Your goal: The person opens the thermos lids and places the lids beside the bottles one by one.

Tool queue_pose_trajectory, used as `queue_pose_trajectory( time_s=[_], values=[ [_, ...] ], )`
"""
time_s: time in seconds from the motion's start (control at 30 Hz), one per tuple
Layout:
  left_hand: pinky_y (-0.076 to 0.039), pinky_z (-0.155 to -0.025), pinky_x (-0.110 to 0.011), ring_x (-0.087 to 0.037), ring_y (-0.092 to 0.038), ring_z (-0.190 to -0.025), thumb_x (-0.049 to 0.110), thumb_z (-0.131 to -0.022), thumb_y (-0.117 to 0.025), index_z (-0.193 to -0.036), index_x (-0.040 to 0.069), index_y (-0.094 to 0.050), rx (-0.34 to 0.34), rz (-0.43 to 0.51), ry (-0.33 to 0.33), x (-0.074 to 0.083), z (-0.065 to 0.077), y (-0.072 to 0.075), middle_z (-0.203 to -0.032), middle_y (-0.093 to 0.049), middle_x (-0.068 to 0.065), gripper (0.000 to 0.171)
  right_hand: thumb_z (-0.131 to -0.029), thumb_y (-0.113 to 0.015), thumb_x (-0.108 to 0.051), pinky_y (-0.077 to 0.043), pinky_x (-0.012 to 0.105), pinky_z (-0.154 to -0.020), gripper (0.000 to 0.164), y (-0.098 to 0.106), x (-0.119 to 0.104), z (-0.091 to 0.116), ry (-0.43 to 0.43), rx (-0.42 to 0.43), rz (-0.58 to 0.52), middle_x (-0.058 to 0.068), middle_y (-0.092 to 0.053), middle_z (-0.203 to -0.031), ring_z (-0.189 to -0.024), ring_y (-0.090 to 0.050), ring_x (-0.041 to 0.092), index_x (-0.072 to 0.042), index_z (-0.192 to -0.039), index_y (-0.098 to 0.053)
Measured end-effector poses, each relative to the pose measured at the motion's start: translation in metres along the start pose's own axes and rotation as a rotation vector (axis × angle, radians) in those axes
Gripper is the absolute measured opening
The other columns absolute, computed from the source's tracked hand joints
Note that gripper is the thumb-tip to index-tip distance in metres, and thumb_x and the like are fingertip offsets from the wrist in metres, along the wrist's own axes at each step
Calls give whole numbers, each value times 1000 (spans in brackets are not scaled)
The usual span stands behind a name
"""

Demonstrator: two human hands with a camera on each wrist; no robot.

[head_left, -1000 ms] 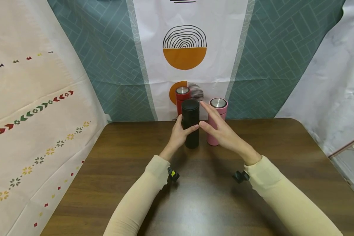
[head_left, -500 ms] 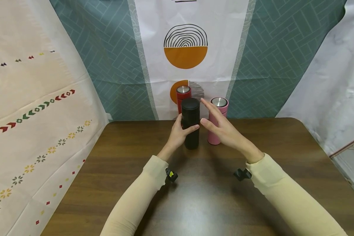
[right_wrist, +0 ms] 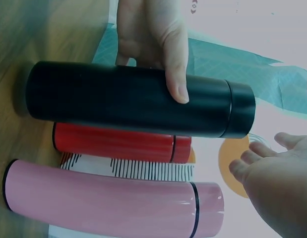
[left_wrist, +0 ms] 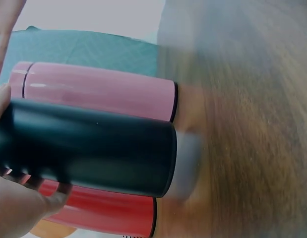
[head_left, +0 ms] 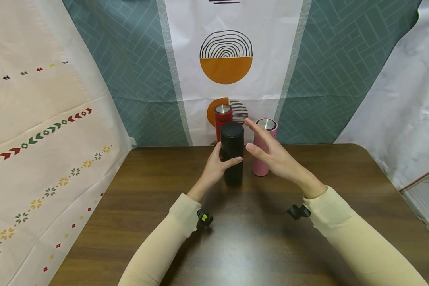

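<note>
A black thermos bottle stands upright at the table's far side. My left hand grips its left side, the thumb lying across the front. In the left wrist view the black bottle fills the middle, its base near the wood; whether they touch I cannot tell. My right hand is just to the right of the black bottle and apart from it, fingers extended. Behind that hand is a pink thermos with a steel-topped lid. A red thermos stands behind the black one, its lower part hidden.
The brown wooden table ends close behind the bottles. A patterned cloth backdrop hangs beyond it, with a cream cloth on the left and a white cloth on the right.
The black bottle has come slightly nearer to me and a little to the right, with my left hand still gripping it. My right hand has shifted slightly right, away from the bottle.
</note>
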State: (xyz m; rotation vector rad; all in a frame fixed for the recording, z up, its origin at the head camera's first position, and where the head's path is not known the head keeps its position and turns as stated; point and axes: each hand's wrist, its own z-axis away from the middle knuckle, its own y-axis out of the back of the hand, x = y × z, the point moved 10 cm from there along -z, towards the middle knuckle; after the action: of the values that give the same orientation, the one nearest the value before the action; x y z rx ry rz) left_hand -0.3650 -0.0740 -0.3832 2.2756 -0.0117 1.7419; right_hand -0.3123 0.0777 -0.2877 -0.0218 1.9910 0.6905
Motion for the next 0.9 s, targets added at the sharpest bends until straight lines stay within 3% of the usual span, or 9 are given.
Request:
queue_pose_trajectory(
  time_s=[0.3,0.47,0.57,0.9],
  values=[
    [-43,-112,-56,-28,-54,-132,24,-93,-79,-153,20,-43,-55,21,17,5,13,-7,-143,-56,-7,70,-105,-58,-39,-23,65,-121,71,-1,0,0,-7,-14,-23,-4,-23,-171,-158,-17,15,-29,-166,-24],
    [-44,-112,-56,-28,-56,-133,21,-93,-80,-153,20,-43,-81,48,12,10,18,-12,-143,-57,-7,71,-105,-60,-28,-25,54,-124,72,-2,0,1,-8,-40,-138,3,-29,-169,-157,-23,20,-22,-167,-23],
    [-43,-112,-55,-27,-56,-133,21,-93,-80,-153,19,-43,-90,51,10,12,21,-13,-143,-57,-7,70,-105,-61,-23,-27,47,-124,73,-3,0,1,-15,-54,-202,2,-29,-168,-156,-26,21,-21,-167,-22],
    [-43,-112,-57,-26,-54,-132,20,-92,-80,-151,18,-45,-133,27,-2,17,30,-21,-141,-58,-7,68,-101,-66,-19,-29,46,-123,78,-6,1,2,-18,-65,-236,2,-32,-167,-155,-31,23,-19,-166,-24]
  ],
)
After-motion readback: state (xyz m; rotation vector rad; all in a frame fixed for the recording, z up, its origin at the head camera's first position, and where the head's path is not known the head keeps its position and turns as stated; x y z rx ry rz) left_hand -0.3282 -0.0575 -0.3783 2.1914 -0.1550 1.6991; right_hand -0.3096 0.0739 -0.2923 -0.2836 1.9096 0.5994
